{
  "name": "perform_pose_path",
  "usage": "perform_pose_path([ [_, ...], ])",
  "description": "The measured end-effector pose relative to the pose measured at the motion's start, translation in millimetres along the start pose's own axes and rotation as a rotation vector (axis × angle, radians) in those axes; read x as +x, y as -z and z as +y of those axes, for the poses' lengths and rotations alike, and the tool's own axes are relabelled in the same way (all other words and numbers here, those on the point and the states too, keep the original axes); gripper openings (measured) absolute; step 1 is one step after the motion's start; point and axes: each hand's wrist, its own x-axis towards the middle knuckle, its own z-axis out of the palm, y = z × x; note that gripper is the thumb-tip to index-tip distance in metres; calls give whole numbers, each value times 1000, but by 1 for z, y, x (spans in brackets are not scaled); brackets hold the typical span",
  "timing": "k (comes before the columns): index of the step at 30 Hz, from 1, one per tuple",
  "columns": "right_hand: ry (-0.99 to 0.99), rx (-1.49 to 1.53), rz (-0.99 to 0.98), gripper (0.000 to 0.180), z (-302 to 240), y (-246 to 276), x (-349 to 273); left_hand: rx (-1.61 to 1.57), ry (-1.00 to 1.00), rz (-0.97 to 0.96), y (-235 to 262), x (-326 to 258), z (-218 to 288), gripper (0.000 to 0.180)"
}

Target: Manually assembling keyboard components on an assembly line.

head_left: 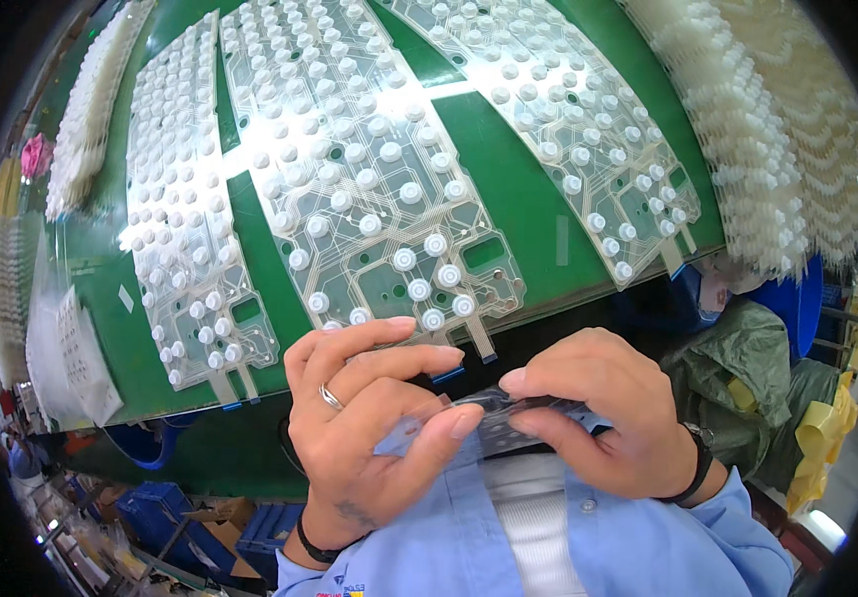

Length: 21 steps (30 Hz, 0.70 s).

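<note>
L hand: thumb + index closed on thin, clear plastic film, other fingers loosely spread. R hand: thumb + index pinch film's R part. Film at near edge of green, glossy tabletop. Beyond: 3 clear, white-domed circuit sheets; translucent, ribbed stack far R.

The left hand and right hand hide parts of the clear film — its shape unclear. The top edge cuts the middle sheet; the desk hides part of a blue bin.
</note>
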Motion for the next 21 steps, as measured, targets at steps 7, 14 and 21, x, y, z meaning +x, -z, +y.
perform_pose_path([
  [7,13,39,42,22,1,-2,-1,25,12,62,-1,-1,0,22],
  [14,26,65,201,12,9,16,18,230,-58,-43,0,8,-10,26],
  [21,-385,247,187,7,19,14,44,206,-118,-221,8,-3,-13,32],
])
